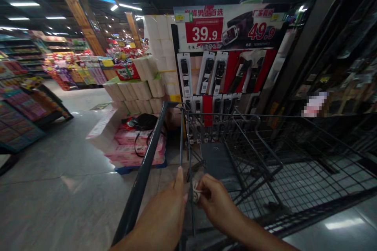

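Note:
A grey metal shopping cart [141,176] with a wire basket fills the lower middle and right. My left hand [169,208] is closed around a thin bar of the cart, its thumb pointing up along the metal. Just to the right, my right hand [216,204] pinches a small crumpled whitish thing [196,193], which looks like cloth or cord, against another thin bar. A dark grey flap [219,166] lies in the cart beyond my hands.
A rack of packaged belts [207,72] under a price sign [226,29] stands ahead. Left of it are stacked paper packs [129,90] and pink cartons [129,155] with a black bag [144,121] on top. Display shelves [26,110] stand far left.

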A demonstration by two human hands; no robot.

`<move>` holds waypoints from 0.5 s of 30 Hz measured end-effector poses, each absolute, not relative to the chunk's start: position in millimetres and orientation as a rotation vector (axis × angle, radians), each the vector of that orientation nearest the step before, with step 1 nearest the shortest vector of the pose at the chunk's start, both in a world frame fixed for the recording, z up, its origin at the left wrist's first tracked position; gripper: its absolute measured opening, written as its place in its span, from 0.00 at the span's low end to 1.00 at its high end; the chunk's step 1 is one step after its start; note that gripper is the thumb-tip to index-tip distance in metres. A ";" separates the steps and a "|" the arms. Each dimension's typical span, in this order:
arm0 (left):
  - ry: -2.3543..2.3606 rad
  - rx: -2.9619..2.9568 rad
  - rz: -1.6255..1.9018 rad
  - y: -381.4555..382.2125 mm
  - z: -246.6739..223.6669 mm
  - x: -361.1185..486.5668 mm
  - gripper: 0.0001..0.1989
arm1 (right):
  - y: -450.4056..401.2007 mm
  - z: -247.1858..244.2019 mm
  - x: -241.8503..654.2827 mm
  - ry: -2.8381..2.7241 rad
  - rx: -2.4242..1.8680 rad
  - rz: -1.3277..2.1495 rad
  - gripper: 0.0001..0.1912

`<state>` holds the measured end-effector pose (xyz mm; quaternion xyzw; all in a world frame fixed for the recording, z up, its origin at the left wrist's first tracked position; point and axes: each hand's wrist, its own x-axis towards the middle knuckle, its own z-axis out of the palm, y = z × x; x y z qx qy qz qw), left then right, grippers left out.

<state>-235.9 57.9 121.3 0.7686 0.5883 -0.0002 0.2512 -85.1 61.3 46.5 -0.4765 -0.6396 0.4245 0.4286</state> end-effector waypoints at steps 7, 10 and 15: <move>1.610 1.955 0.092 54.8 136.7 -234.6 0.28 | 65.6 44.5 -76.4 -1.514 -1.312 0.987 0.11; 1.568 1.859 0.136 53.3 138.3 -237.2 0.22 | 56.3 52.1 -75.8 -1.522 -1.171 0.983 0.08; 1.488 1.598 0.055 52.0 131.0 -241.5 0.17 | 40.8 55.1 -79.5 -1.712 -0.934 1.024 0.14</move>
